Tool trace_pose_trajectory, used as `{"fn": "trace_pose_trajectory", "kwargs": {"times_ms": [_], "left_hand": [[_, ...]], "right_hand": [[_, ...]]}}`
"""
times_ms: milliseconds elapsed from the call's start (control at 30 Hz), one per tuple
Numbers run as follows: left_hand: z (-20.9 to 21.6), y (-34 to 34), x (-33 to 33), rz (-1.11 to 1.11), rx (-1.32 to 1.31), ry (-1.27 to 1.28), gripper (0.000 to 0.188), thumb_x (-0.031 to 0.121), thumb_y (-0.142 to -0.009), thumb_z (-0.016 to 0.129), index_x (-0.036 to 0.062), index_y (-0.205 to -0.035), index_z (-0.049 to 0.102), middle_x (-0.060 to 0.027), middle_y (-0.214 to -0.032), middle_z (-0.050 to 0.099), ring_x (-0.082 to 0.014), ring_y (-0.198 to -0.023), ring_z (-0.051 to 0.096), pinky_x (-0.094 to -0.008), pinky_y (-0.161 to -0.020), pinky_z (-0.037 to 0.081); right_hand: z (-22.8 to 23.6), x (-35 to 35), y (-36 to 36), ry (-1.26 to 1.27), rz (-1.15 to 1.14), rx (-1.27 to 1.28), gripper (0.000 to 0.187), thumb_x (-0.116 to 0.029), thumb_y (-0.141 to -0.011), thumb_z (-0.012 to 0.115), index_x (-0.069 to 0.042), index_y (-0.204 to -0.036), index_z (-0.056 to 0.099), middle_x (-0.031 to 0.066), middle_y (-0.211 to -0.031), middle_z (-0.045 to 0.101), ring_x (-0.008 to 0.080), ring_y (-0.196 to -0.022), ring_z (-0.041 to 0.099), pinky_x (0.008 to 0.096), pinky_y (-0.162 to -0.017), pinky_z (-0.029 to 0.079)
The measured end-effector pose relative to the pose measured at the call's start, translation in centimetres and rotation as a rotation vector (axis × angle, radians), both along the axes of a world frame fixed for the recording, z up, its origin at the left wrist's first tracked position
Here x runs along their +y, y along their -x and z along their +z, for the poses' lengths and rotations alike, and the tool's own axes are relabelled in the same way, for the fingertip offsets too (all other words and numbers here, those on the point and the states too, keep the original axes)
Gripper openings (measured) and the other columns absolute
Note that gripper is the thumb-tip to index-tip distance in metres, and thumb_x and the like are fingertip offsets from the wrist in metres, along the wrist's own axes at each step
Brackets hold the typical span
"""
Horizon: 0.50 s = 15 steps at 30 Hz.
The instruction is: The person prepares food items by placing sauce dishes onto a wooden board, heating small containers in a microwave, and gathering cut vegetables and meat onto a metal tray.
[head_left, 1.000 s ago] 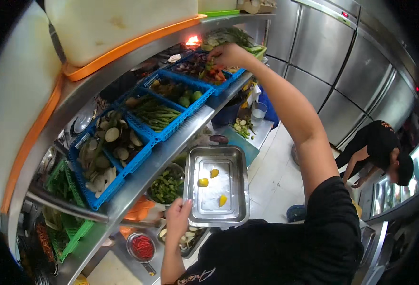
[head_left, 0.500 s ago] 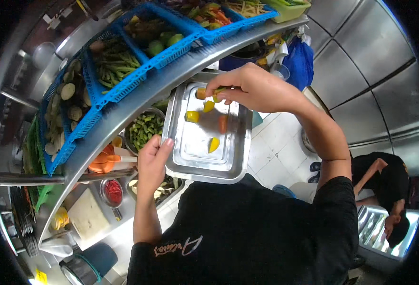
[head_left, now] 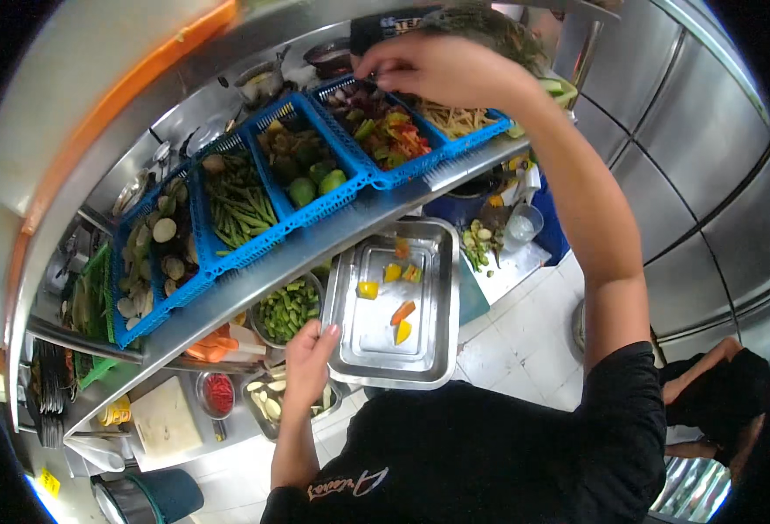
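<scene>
A rectangular steel tray (head_left: 369,336) is in front of me, with my left hand (head_left: 306,360) gripping its near left edge, thumb over the rim. Several yellow and orange pepper pieces (head_left: 402,332) lie scattered in it. My right arm stretches up and forward over the shelf. There my right hand (head_left: 433,72) is above a blue plastic basket (head_left: 383,181) of cut peppers (head_left: 394,140) and purple onion pieces (head_left: 354,100). Its fingers are curled together and a little blurred; what they hold, if anything, is hidden.
Along the steel shelf (head_left: 271,231) stand more blue baskets with green beans (head_left: 237,205), green fruit (head_left: 319,179) and pale strips (head_left: 459,118). Below sit a bowl of chopped greens (head_left: 289,310), a cutting board (head_left: 165,417) and a bowl of red pieces (head_left: 216,395). Another person (head_left: 721,397) is at right.
My right hand has left the tray and gone up to the basket of peppers and onions. Another piece lies among those in the tray. My left hand still grips the tray; the view has shifted.
</scene>
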<state>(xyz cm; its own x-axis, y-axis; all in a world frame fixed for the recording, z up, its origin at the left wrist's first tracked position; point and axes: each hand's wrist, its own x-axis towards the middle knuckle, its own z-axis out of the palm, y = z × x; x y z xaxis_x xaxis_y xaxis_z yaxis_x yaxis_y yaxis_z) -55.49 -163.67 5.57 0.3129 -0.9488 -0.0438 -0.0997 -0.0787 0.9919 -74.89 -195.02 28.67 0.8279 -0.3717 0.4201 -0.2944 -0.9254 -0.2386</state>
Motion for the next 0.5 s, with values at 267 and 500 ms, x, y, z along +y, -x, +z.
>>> {"fn": "trace_pose_trajectory", "kwargs": {"times_ms": [267,500], "left_hand": [[-1.9,-1.9,0.7,0.024,-0.121,-0.017,0.033,0.021,-0.099,0.063,0.0021,-0.076,0.051,0.0058,-0.068,0.044,-0.0038,-0.068,0.037,-0.0265,-0.056,0.033],[-2.3,-3.6,0.7,0.002,0.01,-0.078,0.03,0.019,-0.098,0.064,0.0035,-0.076,0.051,0.0058,-0.07,0.045,-0.0039,-0.07,0.037,-0.0248,-0.058,0.033]], "right_hand": [[-2.9,-5.7,-11.7,0.288,-0.037,0.527,0.033,-0.023,-0.083,0.071,-0.013,-0.114,0.071,0.0096,-0.107,0.072,0.0294,-0.112,0.063,0.0508,-0.093,0.048],[-2.3,-9.2,-6.7,-0.419,-0.029,0.11,0.023,-0.021,-0.09,0.071,-0.002,-0.104,0.073,0.0067,-0.092,0.074,0.0125,-0.081,0.068,0.0298,-0.073,0.056]]}}
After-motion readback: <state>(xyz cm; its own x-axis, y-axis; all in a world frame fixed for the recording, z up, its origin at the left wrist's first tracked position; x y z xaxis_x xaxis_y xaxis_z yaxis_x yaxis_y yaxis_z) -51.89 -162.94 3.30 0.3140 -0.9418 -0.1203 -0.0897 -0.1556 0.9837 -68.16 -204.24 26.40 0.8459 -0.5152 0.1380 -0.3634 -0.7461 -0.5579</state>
